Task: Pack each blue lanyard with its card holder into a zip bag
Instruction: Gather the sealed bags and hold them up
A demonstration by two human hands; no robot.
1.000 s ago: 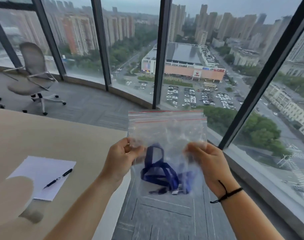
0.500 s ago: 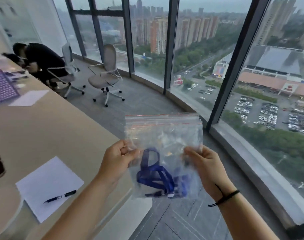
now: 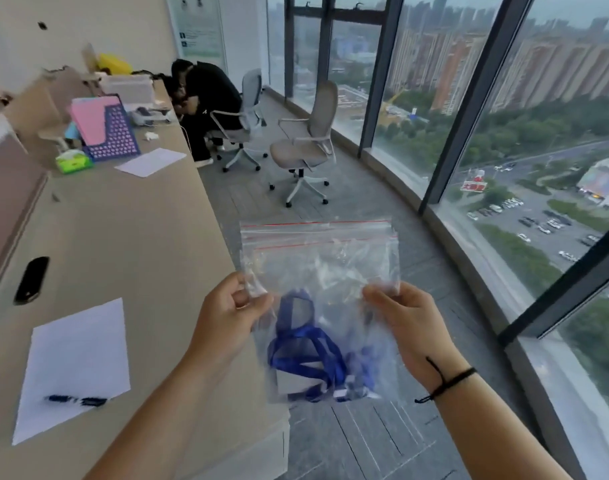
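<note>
Grip, two-handed: left hand (image 3: 226, 311) pinches the left edge of a clear zip bag (image 3: 322, 271), right hand (image 3: 405, 325) pinches the right edge; bag held upright in the air, red zip line uppermost. Below the grip, at the bag's bottom: blue lanyard (image 3: 304, 344), bunched, with card holder (image 3: 291, 381). Left of the grip: table (image 3: 129, 233) bearing white sheet (image 3: 78, 355) and pen (image 3: 76, 400). Beyond the grip: office chair (image 3: 306, 147).

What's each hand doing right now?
Left hand: closed, pinching the left edge of the zip bag.
Right hand: closed, pinching the bag's right edge.
</note>
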